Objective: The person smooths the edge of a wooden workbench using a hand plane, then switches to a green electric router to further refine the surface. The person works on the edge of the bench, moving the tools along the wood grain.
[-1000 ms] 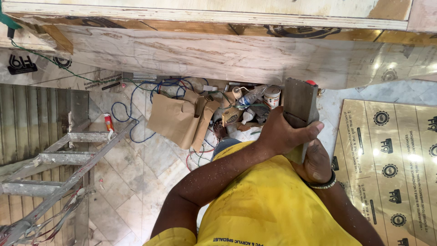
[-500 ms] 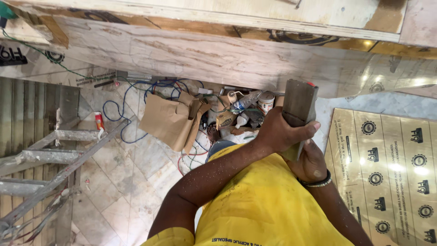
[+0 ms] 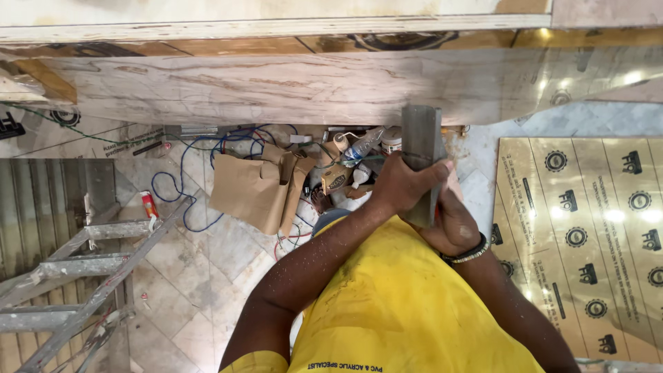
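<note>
Presently, both of my hands are closed on one grey block (image 3: 421, 148), a flat, rectangular piece with straight edges and a dull, matte face, possibly stone or metal; I cannot tell which. Its long axis runs straight away from my fingers, up toward the pale wooden panel (image 3: 276, 86), and its far end touches or nearly touches that panel's lower edge; the contact itself is not clear from this angle.

My left hand (image 3: 404, 186) wraps the block from the left side, fingers curled tight over its front face near the middle. My right hand (image 3: 452, 224) sits lower and just behind, cupping the near end from underneath; its fingers are mostly hidden by the block, so I record only that it bears against the piece. A dark beaded wristband (image 3: 468, 253) sits on that wrist. The left hand is nearer the panel end.

Panel surface: smooth, light veneer with brown streaks, slightly glossy.

Beyond and to the left of my fingers, down on the tiled floor (image 3: 207, 290): creased brown cardboard (image 3: 252, 190), a clear plastic bottle (image 3: 362, 144), and looped blue cable (image 3: 186, 179). Farther left stands a dusty aluminium ladder (image 3: 76, 276). Right of my fingers lies a glossy golden sheet (image 3: 594, 235) with repeated dark emblems.
</note>
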